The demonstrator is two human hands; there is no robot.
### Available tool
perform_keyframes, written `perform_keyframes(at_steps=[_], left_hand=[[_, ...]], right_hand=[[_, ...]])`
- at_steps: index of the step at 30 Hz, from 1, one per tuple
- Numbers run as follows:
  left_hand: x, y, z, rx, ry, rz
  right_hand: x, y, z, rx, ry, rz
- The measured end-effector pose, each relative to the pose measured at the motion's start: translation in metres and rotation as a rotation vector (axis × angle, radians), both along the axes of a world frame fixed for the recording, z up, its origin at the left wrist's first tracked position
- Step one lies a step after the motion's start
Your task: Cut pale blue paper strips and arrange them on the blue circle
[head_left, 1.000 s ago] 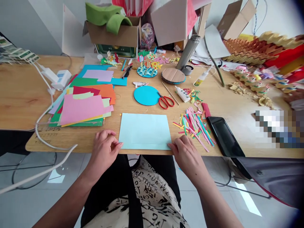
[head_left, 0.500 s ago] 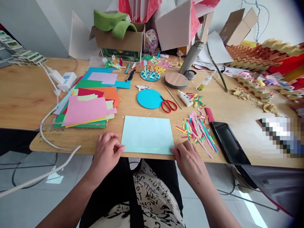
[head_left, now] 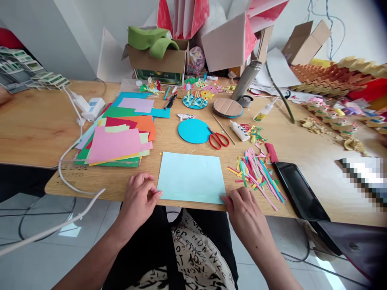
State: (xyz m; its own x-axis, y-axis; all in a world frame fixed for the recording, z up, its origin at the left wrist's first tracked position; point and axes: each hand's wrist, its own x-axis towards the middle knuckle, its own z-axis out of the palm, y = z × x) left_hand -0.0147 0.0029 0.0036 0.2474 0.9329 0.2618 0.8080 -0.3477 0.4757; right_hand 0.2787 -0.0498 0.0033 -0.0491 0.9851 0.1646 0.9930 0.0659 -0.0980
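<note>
A light blue sheet of paper [head_left: 192, 177] lies flat at the front edge of the wooden table. Its near left corner is pinched by my left hand [head_left: 139, 197], thumb on top and the other fingers curled. At the near right corner, my right hand [head_left: 245, 207] is closed with thumb and fingertips on the paper. Just beyond the sheet are a blue paper oval [head_left: 193, 131] and red-handled scissors [head_left: 219, 140], which touch its right side. Loose coloured paper strips [head_left: 255, 173] are heaped to the right of the sheet.
Left stands a stack of coloured paper [head_left: 116, 145], with a white cable [head_left: 62, 161] beside it. Behind are a glue bottle [head_left: 240, 131], a cardboard disc [head_left: 227, 108], a steel flask [head_left: 246, 80] and a box [head_left: 157, 62]. A black tablet-like device [head_left: 299, 191] lies at the right edge.
The whole scene sits slightly lower and further right in the picture, as my head has shifted. Both hands stay at the near corners of the light blue sheet, which looks unchanged.
</note>
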Motion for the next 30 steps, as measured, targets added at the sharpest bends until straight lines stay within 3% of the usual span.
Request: perform_keyframes(at_steps=[30], left_hand=[[-0.0047, 0.0021, -0.0061, 0.088, 0.007, -0.038]], right_hand=[[-0.0057, 0.0001, 0.0056, -0.001, 0.020, -0.054]])
